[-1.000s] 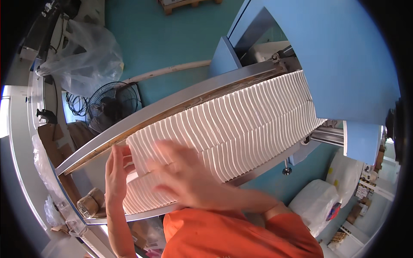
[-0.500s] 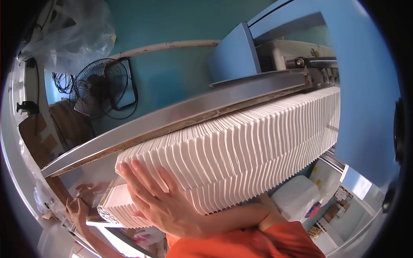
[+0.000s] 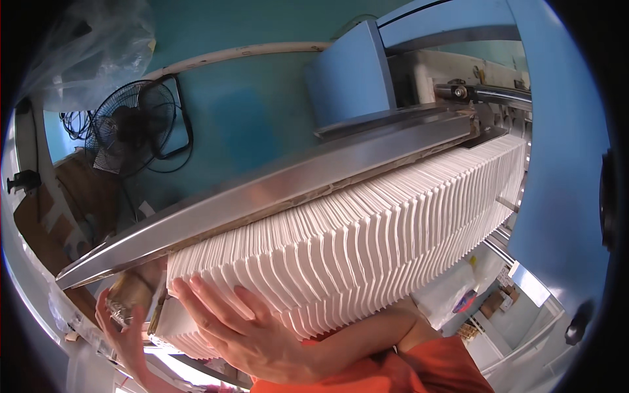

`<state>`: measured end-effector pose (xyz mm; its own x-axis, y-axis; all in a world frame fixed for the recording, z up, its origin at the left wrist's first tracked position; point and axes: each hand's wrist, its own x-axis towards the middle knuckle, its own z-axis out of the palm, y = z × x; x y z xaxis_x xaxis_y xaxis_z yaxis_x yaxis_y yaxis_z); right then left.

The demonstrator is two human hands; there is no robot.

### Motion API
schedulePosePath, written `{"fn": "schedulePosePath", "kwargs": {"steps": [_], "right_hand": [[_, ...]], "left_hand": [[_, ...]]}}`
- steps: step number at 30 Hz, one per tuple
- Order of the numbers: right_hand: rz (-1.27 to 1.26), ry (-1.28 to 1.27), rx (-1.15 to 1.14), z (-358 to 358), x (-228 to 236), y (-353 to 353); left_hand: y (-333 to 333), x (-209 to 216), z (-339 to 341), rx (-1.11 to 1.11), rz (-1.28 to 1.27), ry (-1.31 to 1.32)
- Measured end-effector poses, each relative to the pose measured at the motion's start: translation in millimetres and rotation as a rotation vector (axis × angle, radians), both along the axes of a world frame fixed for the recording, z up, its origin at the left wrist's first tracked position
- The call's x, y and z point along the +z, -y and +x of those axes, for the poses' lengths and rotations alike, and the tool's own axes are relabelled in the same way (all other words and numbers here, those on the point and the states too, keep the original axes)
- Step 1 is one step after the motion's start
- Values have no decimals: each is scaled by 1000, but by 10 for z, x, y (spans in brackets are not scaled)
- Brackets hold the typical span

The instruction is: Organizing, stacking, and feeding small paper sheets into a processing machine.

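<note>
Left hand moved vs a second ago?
Yes, leftward: judged against the metal rail, the left hand has gone from the left end of the white stack toward the rail's left tip, by the brown bundle.

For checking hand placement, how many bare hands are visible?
2: right hand against the row of thin white sheets; left hand at the brown wrapped bundle, grip unclear.

The right hand (image 3: 259, 337) spreads flat; the left hand (image 3: 126, 340) curves, fingers (image 3: 103, 308) apart.
</note>
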<state>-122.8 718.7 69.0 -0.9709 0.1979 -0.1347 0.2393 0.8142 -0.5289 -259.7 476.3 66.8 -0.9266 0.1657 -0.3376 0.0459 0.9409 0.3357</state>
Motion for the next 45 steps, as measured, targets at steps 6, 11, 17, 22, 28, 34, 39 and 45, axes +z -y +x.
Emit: {"fn": "schedulePosePath", "kwargs": {"steps": [6,11,17,22,28,34,39,45], "right_hand": [[-384,-163,359,58,94,-984],[-44,-234,-436,597,232,-1891],[159,-94,-417,664,-98,-1988],[170,-103,-404,729,-149,-2003],[189,-94,-412,717,-182,-1975],[216,-111,-380,733,-199,-1992],[235,-108,-362,735,-208,-1989],[233,-98,-361,733,-187,-1985]], "left_hand": [[-884,314,30,-152,-124,269],[-1959,417,304,-583,226,-114],[-2834,-40,514,-1084,410,-49],[-2942,-163,655,-1120,419,-200],[-2793,-225,834,-1106,415,-439],[-2672,-125,836,-1179,372,-344],[-2722,-318,951,-1014,367,-622],[-2711,-270,895,-1024,387,-494]]}}
